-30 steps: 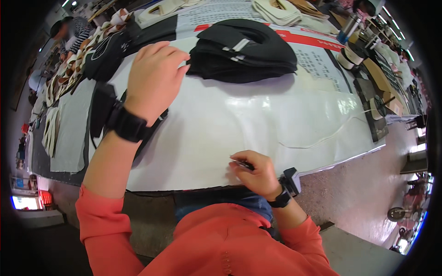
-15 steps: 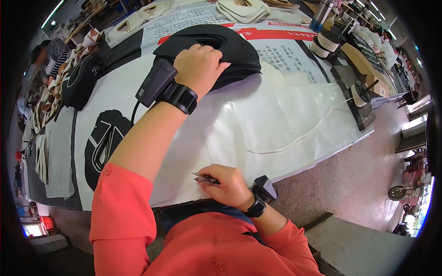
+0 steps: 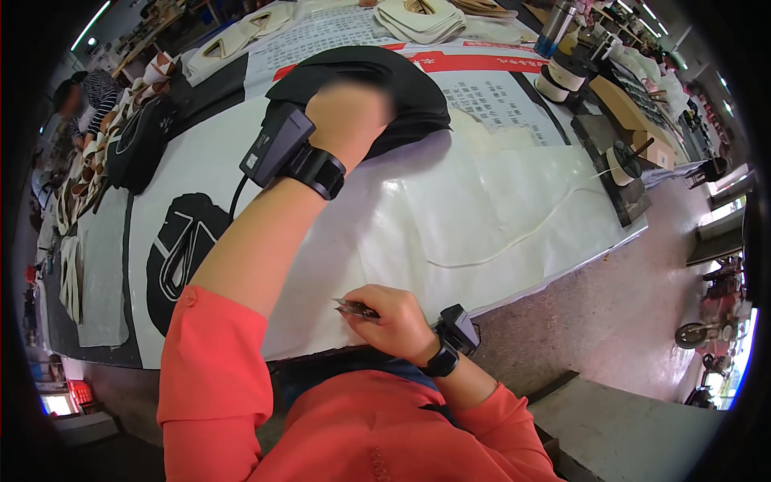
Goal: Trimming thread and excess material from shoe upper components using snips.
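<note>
A thick stack of black curved pieces [image 3: 418, 88], wide crescents around an opening, lies on the far part of the table. My left hand [image 3: 345, 116] is closed at the stack's near left side; its fingers are blurred. Close to the table's front edge, my right hand [image 3: 393, 321] is wrapped around a pair of small snips [image 3: 359, 309], with their metal tips pointing left. Left of my forearm rests a single black piece [image 3: 181, 257] with white trim lines and a looped strip on it.
White sheeting [image 3: 450, 209] covers the table, with a thin white cord [image 3: 514, 247] running to a spool [image 3: 622, 163] at right. Pale cut pieces [image 3: 422, 20], more spools [image 3: 562, 76], a flask [image 3: 556, 28] and a cardboard box [image 3: 634, 120] stand farther back. A person [image 3: 92, 100] sits at far left.
The view has shifted slightly. My left hand stays at the black stack, and my right hand keeps the snips in nearly the same place.
</note>
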A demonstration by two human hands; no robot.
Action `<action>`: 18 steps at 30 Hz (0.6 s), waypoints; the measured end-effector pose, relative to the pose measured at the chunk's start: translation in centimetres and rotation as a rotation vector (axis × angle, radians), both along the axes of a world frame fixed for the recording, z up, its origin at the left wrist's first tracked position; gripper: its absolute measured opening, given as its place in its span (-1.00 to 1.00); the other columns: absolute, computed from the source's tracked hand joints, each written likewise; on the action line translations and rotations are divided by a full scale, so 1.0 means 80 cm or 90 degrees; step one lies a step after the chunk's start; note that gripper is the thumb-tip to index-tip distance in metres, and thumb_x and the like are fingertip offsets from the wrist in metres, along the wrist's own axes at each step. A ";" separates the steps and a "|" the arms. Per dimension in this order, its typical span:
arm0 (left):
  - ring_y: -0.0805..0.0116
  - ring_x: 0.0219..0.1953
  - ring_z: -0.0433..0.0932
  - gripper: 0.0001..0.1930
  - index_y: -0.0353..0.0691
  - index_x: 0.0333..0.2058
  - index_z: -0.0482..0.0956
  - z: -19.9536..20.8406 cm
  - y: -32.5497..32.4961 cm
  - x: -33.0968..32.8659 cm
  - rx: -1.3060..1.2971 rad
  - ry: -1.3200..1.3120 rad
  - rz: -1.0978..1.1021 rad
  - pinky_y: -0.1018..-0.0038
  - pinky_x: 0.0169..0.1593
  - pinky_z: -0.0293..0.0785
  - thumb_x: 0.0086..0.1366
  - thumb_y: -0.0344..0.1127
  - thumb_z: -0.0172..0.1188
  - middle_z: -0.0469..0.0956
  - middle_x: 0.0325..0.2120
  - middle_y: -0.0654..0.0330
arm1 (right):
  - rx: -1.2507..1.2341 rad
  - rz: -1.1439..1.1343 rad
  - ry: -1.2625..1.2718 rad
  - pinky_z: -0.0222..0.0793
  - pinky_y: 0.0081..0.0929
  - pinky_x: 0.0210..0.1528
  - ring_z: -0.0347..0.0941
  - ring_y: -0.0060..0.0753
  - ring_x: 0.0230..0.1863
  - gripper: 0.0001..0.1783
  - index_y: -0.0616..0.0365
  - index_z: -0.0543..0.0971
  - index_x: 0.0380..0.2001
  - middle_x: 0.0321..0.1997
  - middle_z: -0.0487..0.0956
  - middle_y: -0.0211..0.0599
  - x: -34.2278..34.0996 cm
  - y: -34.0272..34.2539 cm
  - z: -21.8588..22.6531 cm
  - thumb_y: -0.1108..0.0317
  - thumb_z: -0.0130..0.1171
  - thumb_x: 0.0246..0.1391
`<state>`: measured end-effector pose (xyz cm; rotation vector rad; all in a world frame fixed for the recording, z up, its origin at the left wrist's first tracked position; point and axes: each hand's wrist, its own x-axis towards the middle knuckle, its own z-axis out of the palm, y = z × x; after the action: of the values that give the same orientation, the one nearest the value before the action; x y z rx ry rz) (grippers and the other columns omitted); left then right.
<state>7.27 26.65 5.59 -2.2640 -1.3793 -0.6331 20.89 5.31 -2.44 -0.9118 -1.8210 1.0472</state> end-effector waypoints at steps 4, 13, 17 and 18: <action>0.10 -0.32 0.67 -0.84 -0.09 -0.21 0.70 0.012 -0.005 -0.003 -0.044 -0.115 0.093 0.22 -0.25 0.59 0.31 -0.23 0.24 0.69 -0.43 0.18 | -0.013 -0.006 -0.019 0.48 -0.40 -0.34 0.57 -0.21 -0.42 -0.79 0.22 0.64 -0.23 -0.37 0.64 -0.17 -0.001 -0.001 0.000 0.49 0.33 0.02; 0.05 -0.34 0.68 -0.78 -0.11 -0.11 0.66 0.041 -0.072 -0.096 -0.002 -0.317 0.017 0.25 -0.27 0.56 0.36 -0.19 0.19 0.71 -0.39 0.10 | -0.097 -0.012 -0.013 0.47 -0.45 -0.30 0.57 -0.31 -0.38 -0.79 0.22 0.65 -0.20 -0.35 0.66 -0.20 0.000 -0.002 0.000 0.50 0.33 0.03; 0.09 -0.32 0.70 -0.75 -0.20 -0.07 0.64 0.034 -0.082 -0.120 -0.103 -0.453 -0.005 0.33 -0.23 0.57 0.40 -0.20 0.17 0.72 -0.36 0.07 | 0.012 -0.123 0.012 0.50 -0.40 -0.21 0.61 -0.21 -0.27 -0.75 0.21 0.66 -0.18 -0.21 0.65 -0.11 0.004 0.019 0.024 0.56 0.31 0.00; 0.09 -0.32 0.70 -0.75 -0.20 -0.07 0.64 0.035 -0.081 -0.120 -0.098 -0.457 0.000 0.33 -0.23 0.57 0.40 -0.20 0.17 0.72 -0.36 0.07 | 0.042 -0.186 0.029 0.52 -0.41 -0.17 0.62 -0.19 -0.22 -0.71 0.21 0.68 -0.17 -0.09 0.65 -0.05 0.008 0.033 0.044 0.63 0.30 -0.02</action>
<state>-2.34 20.14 8.40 -2.2417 -1.7821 -1.4858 21.55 7.93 1.09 -1.0671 -1.6163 0.8128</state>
